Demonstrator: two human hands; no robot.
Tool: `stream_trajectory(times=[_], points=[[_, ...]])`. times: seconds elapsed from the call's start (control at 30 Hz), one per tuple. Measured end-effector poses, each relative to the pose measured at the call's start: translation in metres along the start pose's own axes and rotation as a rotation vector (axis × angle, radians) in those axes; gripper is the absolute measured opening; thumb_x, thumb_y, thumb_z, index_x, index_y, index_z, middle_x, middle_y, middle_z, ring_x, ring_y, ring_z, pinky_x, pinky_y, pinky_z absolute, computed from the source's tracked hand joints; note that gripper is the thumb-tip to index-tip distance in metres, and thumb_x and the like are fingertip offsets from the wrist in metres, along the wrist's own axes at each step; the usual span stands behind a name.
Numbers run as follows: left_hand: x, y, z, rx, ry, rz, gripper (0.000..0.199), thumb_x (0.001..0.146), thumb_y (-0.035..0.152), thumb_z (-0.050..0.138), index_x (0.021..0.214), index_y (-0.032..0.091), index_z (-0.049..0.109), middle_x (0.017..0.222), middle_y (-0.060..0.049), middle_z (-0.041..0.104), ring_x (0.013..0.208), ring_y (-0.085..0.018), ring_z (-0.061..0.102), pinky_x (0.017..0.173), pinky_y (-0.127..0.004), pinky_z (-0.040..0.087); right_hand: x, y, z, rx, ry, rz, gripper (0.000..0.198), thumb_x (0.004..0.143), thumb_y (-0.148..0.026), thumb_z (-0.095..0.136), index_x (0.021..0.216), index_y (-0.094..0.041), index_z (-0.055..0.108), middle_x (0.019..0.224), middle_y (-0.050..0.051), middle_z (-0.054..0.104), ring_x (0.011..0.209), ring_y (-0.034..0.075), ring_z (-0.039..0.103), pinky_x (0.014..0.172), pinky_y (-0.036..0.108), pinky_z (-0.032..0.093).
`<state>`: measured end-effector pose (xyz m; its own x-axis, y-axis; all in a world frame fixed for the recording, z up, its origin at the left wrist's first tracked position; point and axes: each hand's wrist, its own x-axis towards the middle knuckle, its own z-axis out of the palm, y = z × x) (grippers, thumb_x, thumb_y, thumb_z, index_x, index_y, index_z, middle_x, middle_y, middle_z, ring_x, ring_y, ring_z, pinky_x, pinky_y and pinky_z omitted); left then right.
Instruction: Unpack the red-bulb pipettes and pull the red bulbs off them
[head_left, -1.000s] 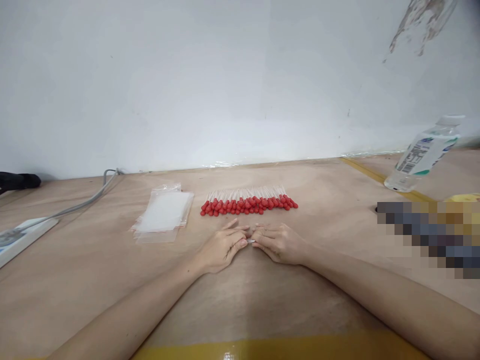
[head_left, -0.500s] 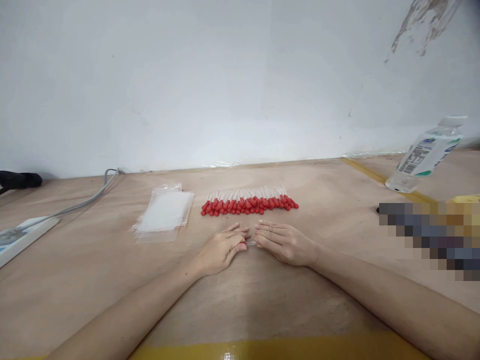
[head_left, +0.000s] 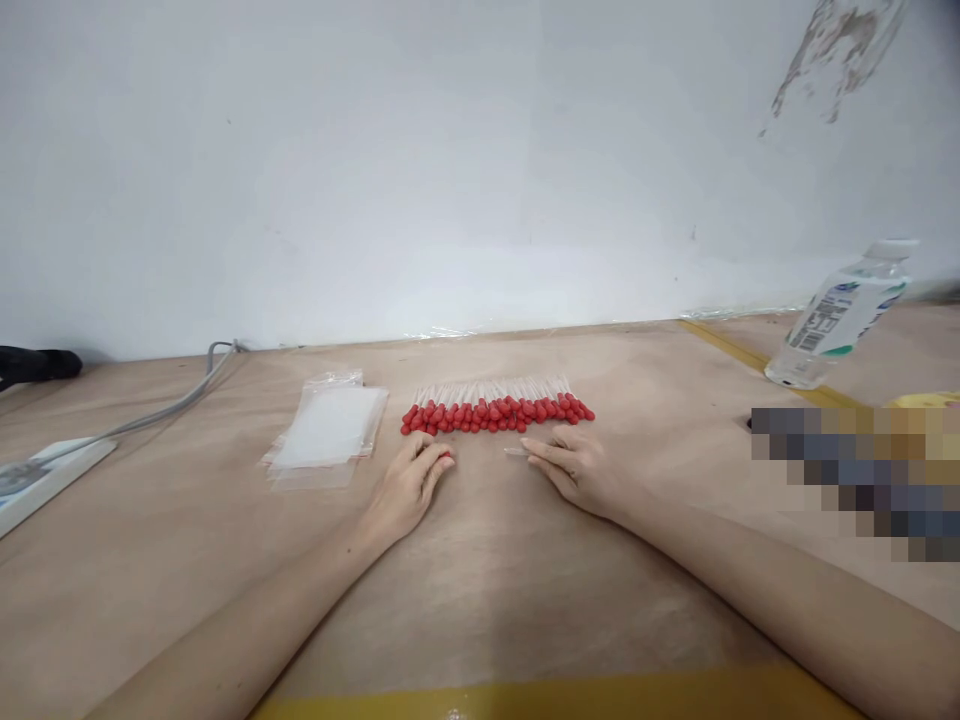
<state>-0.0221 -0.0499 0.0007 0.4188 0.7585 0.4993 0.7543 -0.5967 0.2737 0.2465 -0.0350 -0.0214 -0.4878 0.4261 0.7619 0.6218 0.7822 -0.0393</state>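
Observation:
Between the thumb and fingers of my left hand (head_left: 405, 490) a red rubber bulb (head_left: 448, 455) is pinched, mostly hidden by the fingertips. My right hand (head_left: 581, 468) grips a thin clear dropper tube (head_left: 514, 452), whose end points left toward the other hand. A gap separates the tube from the bulb. Just beyond both hands lies a row of droppers (head_left: 495, 410), their red bulbs facing me and their clear tubes pointing to the wall. To the left of my left hand is a stack of clear zip bags (head_left: 326, 430).
At the far right stands a clear labelled bottle (head_left: 836, 315), near a pixelated area (head_left: 862, 480). A power strip (head_left: 52, 480) with a grey cable (head_left: 165, 405) lies at the left, and a black object (head_left: 41, 365) sits behind it. Yellow tape (head_left: 525, 697) runs along the front edge.
My hands have moved apart, the left one leftward with the red bulb and the right one rightward with the tube. Bulb and tube, close together before, are now separated.

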Motion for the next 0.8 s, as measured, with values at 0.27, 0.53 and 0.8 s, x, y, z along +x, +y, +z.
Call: stream_trajectory(times=[0.27,0.53,0.8], points=[[-0.005,-0.003,-0.002,0.084,0.075,-0.176,0.024,0.082,0.021,0.040,0.105,0.019,0.046,0.091,-0.006,0.051,0.084,-0.019,0.053,0.075,-0.034,0.046,0.013,-0.016,-0.005,-0.020,-0.142,0.098,0.018,0.084,-0.016,0.038,0.090,-0.015,0.055,0.079,0.006,0.058,0.072,0.016,0.052,0.065,0.028,0.040],[-0.016,-0.025,-0.010,0.031,0.106,-0.332,0.016,0.080,0.031,0.046,0.091,0.019,0.046,0.086,-0.003,0.053,0.073,-0.016,0.055,0.061,-0.029,0.048,0.027,-0.024,0.006,-0.169,-0.248,-0.014,0.018,0.081,-0.011,0.040,0.076,-0.013,0.057,0.074,0.007,0.056,0.067,0.016,0.047,0.062,0.027,0.036],[-0.014,-0.027,-0.009,-0.026,0.092,-0.369,0.024,0.079,0.036,0.050,0.094,0.019,0.046,0.086,-0.002,0.053,0.068,-0.013,0.053,0.062,-0.028,0.046,0.031,-0.028,0.022,-0.215,-0.258,-0.023,0.020,0.081,-0.013,0.043,0.069,-0.012,0.059,0.069,0.007,0.056,0.060,0.013,0.047,0.056,0.026,0.034]])
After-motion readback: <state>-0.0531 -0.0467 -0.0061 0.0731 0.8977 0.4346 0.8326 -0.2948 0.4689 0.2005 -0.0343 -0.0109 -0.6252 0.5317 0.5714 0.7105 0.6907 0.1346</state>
